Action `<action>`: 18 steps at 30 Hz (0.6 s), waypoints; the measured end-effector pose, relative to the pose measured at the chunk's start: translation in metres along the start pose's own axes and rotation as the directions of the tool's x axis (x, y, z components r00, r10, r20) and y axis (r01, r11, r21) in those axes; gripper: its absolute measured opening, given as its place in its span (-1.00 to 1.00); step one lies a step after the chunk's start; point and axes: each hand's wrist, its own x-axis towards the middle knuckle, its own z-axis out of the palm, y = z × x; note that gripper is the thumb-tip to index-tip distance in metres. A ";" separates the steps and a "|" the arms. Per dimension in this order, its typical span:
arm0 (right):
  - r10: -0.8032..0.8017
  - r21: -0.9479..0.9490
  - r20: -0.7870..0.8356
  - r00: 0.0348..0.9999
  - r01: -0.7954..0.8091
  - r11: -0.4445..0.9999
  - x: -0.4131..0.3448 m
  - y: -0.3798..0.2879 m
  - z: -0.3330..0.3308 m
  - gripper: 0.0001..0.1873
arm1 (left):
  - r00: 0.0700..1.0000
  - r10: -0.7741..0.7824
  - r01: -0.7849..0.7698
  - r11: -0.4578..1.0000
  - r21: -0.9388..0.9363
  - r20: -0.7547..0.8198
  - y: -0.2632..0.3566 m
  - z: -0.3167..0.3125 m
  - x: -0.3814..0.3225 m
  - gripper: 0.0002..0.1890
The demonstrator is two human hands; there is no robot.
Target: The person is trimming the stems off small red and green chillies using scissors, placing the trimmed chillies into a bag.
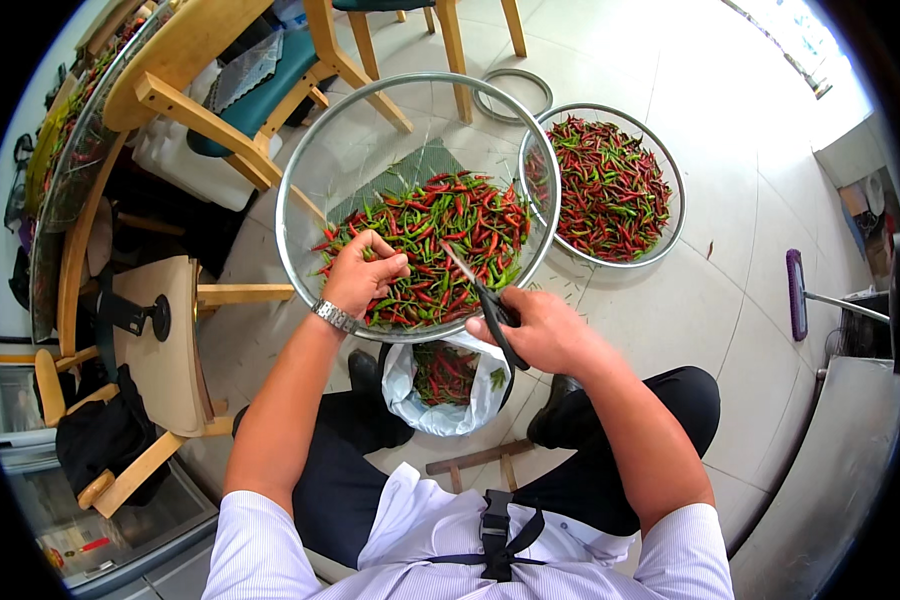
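A large round wire-mesh sieve [420, 76] with a metal rim is in front of me. Red and green chili peppers [450, 225] are heaped in its near half. Over the heap's left side, my left hand [364, 274] has its fingers curled and thumb near the index finger; whether a chili is pinched there is hidden. My right hand [551, 330] grips black-handled scissors [487, 296] at the near right rim, blades pointing up-left over the chilies. Below the sieve, between my feet, a white plastic bag [399, 394] lines a container and holds reddish chilies and green bits [442, 375].
A second sieve [682, 206] full of chilies [607, 187] sits on the tiled floor at right, near a metal ring [549, 97]. Wooden chairs [262, 112] crowd the left. Further right are a purple-edged mop [796, 296] and a metal surface [825, 450]. Cut stems litter the floor.
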 end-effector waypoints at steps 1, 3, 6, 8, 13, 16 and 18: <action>-0.001 -0.027 0.022 1.000 0.001 1.000 0.000 -0.001 0.002 -0.13 | 1.000 0.004 -0.004 0.999 -0.033 0.015 0.003 0.005 -0.004 -0.80; -0.017 -0.057 0.026 1.000 0.018 0.998 0.002 0.001 0.011 -0.12 | 0.999 0.012 -0.008 0.995 -0.100 0.045 0.007 0.014 -0.011 -0.80; -0.037 -0.057 0.007 0.999 0.037 0.998 0.005 0.002 0.019 -0.12 | 0.997 0.037 -0.033 0.998 -0.055 0.067 0.008 0.032 -0.021 -0.79; -0.035 -0.059 -0.027 0.999 0.034 0.998 0.006 0.001 0.022 -0.15 | 0.994 0.057 -0.055 0.998 -0.024 0.096 0.005 0.039 -0.025 -0.79; -0.089 0.014 -0.075 0.993 0.091 0.996 0.009 0.002 0.018 -0.31 | 0.994 0.034 -0.028 0.998 -0.060 0.100 0.001 0.041 -0.027 -0.79; -0.058 0.129 -0.137 0.989 0.076 0.989 0.006 -0.002 0.013 -0.37 | 0.990 0.035 -0.016 0.990 -0.141 0.135 0.006 0.030 -0.023 -0.83; -0.007 0.202 -0.145 0.989 0.037 0.979 0.003 -0.009 0.003 -0.37 | 0.988 0.021 0.020 0.967 -0.255 0.155 0.015 0.017 -0.020 -0.82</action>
